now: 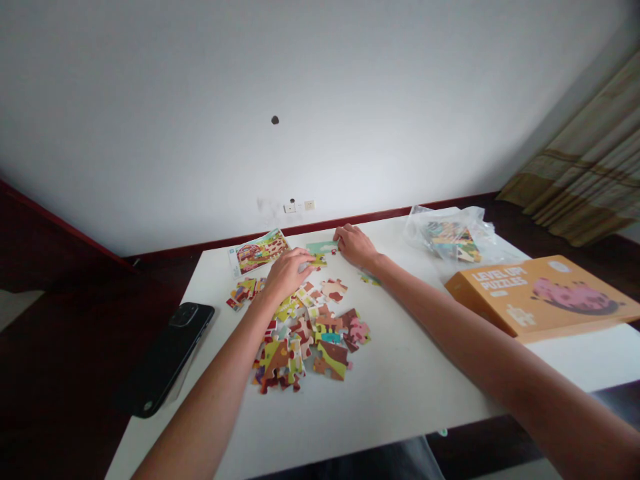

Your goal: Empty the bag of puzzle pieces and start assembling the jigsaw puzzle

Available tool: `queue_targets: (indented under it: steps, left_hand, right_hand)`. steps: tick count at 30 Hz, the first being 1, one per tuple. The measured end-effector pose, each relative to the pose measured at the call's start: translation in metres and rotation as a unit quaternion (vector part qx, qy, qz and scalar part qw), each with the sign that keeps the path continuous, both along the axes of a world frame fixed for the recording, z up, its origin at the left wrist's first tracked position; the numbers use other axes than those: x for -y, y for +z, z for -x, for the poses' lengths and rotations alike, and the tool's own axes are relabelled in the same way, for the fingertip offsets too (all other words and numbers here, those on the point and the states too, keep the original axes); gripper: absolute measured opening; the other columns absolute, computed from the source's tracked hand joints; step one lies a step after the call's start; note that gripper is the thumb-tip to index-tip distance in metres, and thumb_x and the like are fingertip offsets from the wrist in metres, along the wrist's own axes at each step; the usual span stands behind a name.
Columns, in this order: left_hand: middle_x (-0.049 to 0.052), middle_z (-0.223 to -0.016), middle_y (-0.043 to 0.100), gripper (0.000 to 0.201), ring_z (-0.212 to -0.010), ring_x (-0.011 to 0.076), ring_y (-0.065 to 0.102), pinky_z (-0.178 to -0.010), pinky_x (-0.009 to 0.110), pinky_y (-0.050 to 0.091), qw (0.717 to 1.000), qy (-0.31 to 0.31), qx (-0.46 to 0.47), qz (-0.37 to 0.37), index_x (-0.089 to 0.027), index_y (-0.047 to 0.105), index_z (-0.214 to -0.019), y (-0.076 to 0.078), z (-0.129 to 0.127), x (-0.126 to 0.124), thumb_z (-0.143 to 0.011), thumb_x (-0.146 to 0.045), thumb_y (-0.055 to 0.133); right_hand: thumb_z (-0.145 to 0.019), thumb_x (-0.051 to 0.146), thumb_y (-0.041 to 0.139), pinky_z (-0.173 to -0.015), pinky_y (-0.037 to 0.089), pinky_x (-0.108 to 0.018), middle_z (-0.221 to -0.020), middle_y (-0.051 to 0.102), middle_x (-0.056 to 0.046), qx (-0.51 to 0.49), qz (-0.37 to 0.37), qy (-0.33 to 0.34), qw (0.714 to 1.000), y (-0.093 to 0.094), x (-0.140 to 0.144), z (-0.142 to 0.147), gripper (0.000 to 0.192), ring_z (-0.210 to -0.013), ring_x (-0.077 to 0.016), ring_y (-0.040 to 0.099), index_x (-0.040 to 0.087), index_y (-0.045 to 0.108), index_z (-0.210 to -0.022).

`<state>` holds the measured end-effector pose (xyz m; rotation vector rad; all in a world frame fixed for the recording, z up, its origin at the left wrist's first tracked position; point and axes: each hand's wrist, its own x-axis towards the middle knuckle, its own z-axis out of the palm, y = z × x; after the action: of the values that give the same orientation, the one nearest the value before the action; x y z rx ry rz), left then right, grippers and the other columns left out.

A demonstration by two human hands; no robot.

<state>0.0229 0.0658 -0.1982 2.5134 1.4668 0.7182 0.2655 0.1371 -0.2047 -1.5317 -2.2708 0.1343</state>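
Note:
My left hand (287, 270) rests palm down at the far edge of a heap of loose coloured puzzle pieces (305, 337) on the white table (400, 380). Its fingertips touch a yellow-green piece (319, 261). My right hand (354, 244) lies farther back, its fingers pressing on a light blue and green piece (323, 247) near the table's far edge. The two pieces sit right next to each other between my hands. Whether either hand actually grips its piece is not clear.
A printed picture card (259, 251) lies at the far left. A black phone (167, 355) overhangs the table's left edge. An orange puzzle box (543, 295) lies at the right, with a clear plastic bag of pieces (450, 237) behind it. A curtain (585, 180) hangs far right.

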Motion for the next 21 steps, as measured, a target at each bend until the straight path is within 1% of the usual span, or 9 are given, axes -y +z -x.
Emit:
queue_targets:
  steps: [4, 9, 13, 17, 21]
  left_hand:
    - [0.004, -0.132, 0.071, 0.026, -0.12, 0.025, 0.065, -0.111, 0.042, 0.05, 0.999, 0.002, -0.032, -0.015, -0.028, 0.078, -0.121, 0.0021, -0.0022, 0.0026, -0.099, -0.026, 0.064]
    - [0.004, -0.129, 0.073, 0.028, -0.118, 0.0254, 0.065, -0.109, 0.041, 0.05, 0.998, 0.006, -0.057, -0.024, -0.028, 0.078, -0.121, 0.0055, -0.0046, 0.0053, -0.1, -0.024, 0.061]
    - [0.004, -0.131, 0.073, 0.028, -0.12, 0.0247, 0.065, -0.113, 0.042, 0.047, 0.998, -0.006, -0.062, -0.023, -0.026, 0.077, -0.122, 0.0062, -0.0048, 0.0047, -0.1, -0.021, 0.059]
    - [0.004, -0.13, 0.074, 0.027, -0.119, 0.0245, 0.066, -0.114, 0.043, 0.047, 0.998, -0.015, -0.057, -0.018, -0.024, 0.076, -0.121, 0.0071, -0.0053, 0.004, -0.099, -0.019, 0.06]
    - [0.005, -0.129, 0.073, 0.027, -0.118, 0.025, 0.066, -0.111, 0.043, 0.049, 0.999, -0.007, -0.047, -0.012, -0.024, 0.073, -0.121, 0.006, -0.0053, 0.0038, -0.098, -0.019, 0.061]
  right_hand:
    - [-0.096, 0.009, 0.047, -0.092, 0.046, -0.035, -0.115, 0.068, -0.013, -0.002, 0.002, -0.004, 1.0, 0.001, 0.0012, 0.0011, 0.029, -0.104, -0.027, 0.061, 0.019, 0.069, -0.111]
    - [-0.097, 0.009, 0.047, -0.09, 0.046, -0.035, -0.114, 0.068, -0.013, -0.002, -0.003, -0.005, 1.0, -0.0002, 0.001, 0.0011, 0.028, -0.103, -0.027, 0.061, 0.019, 0.069, -0.11]
    - [-0.096, 0.009, 0.048, -0.089, 0.046, -0.035, -0.112, 0.068, -0.013, -0.005, -0.011, -0.004, 1.0, -0.0016, 0.0013, 0.0012, 0.028, -0.102, -0.027, 0.061, 0.019, 0.069, -0.11]
    - [-0.097, 0.009, 0.047, -0.091, 0.046, -0.034, -0.114, 0.069, -0.013, -0.004, -0.008, -0.004, 1.0, -0.0013, 0.0001, 0.0004, 0.029, -0.103, -0.0264, 0.062, 0.019, 0.07, -0.111]
    - [-0.101, 0.01, 0.044, -0.094, 0.046, -0.031, -0.112, 0.07, -0.012, -0.004, 0.011, 0.018, 1.0, 0.0021, -0.0042, -0.0035, 0.031, -0.104, -0.0237, 0.064, 0.018, 0.073, -0.109]
